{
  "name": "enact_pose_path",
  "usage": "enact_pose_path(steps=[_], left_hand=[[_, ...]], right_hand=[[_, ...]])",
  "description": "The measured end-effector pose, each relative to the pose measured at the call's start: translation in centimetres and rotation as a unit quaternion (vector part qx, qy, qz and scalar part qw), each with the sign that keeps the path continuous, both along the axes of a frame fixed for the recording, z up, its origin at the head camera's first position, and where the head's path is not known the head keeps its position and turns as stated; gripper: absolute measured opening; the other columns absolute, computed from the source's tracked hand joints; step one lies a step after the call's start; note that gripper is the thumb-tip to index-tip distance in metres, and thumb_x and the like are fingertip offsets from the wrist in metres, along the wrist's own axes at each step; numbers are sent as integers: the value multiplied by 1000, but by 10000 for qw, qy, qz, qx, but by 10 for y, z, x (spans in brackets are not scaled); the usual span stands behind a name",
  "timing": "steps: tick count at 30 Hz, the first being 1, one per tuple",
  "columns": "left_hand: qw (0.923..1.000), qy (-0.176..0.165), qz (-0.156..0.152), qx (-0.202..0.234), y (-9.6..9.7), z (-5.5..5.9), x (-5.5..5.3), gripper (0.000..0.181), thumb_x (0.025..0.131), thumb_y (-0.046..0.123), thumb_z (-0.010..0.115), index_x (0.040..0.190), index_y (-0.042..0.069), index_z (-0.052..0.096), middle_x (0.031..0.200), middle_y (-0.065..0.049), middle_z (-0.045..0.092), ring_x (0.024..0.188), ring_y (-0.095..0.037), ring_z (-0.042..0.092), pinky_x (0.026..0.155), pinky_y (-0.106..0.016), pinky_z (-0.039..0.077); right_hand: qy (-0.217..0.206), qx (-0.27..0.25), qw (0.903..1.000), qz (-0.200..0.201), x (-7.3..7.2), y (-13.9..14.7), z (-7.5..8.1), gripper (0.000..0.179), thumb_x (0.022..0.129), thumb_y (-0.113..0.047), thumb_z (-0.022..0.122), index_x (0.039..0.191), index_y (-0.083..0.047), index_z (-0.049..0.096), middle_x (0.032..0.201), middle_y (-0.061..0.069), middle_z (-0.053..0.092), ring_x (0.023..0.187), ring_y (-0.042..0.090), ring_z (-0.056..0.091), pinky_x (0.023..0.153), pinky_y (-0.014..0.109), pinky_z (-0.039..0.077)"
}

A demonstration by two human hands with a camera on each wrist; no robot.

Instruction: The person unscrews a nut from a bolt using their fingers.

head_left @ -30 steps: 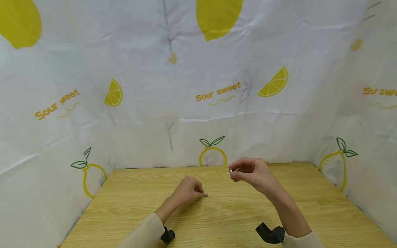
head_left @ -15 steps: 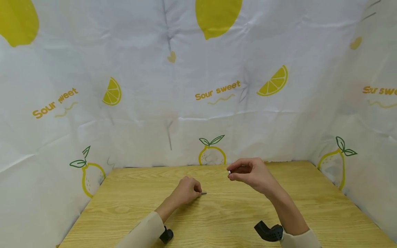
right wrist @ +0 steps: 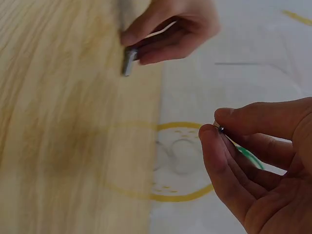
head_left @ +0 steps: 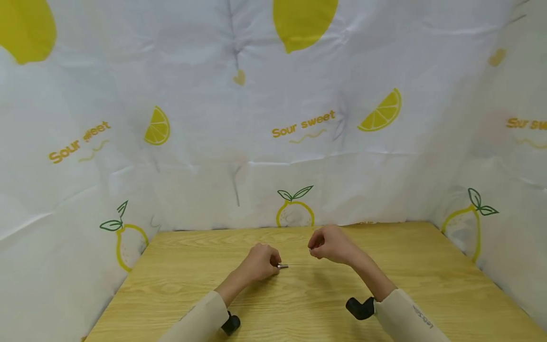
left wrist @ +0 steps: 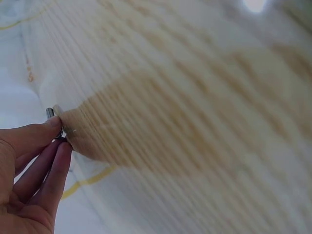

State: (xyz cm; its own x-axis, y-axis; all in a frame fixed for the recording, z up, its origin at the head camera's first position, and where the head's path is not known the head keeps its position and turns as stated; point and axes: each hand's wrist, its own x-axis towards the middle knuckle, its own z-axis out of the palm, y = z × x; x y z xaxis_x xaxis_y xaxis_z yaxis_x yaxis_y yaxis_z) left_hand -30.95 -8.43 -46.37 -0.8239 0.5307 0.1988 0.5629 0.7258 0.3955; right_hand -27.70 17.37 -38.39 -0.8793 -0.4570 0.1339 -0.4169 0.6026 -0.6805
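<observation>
Near the middle of the table, my left hand pinches a short, silvery metal rod between thumb and fingertips. One end of the rod sticks out toward the right, low over the wood. In the left wrist view its metal tip shows past the thumb. To the right and a little higher, my right hand pinches a tiny shiny metal piece, mostly hidden by the fingertips; I cannot tell its kind. A gap separates the two hands, and the rod's end points out of the left fingers in the right wrist view.
The wooden table spreads under both hands. White cloth printed with lemons and lettering hangs along its back and sides. Black wrist camera mounts sit at both sleeves.
My right hand has come down and slightly left with the tiny piece, nearer the rod, its wrist turning over. My left hand has stayed almost still.
</observation>
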Motion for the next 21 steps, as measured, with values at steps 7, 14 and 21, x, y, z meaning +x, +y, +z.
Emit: enact_pose_path(steps=[7, 14, 21], left_hand=[[9997, -197, -65, 138, 6, -1, -1, 15, 79, 11, 89, 90, 13, 80, 83, 6, 77, 73, 0, 67, 76, -23, 56], [9996, -224, -44, 192, 9, -1, 2, 17, 76, 9, 89, 89, 13, 79, 82, 5, 77, 72, -1, 67, 76, -24, 56], [9997, -203, -37, 140, 11, -3, 3, 17, 78, 8, 89, 91, 11, 79, 82, 5, 77, 73, -2, 67, 75, -25, 57]], right_hand=[[151, 862, 9962, 20, -17, 3, -38, 12, 81, 7, 70, 87, -1, 78, 76, 2, 72, 63, 10, 61, 59, 27, 55], [85, 1215, 9925, -99, -19, 1, -58, 11, 80, 5, 77, 80, -5, 78, 78, 2, 73, 67, 13, 64, 61, 31, 58], [-481, 1049, 9933, 6, -18, 8, -57, 17, 83, -2, 82, 97, 2, 73, 77, 6, 71, 62, 20, 66, 57, 29, 54]])
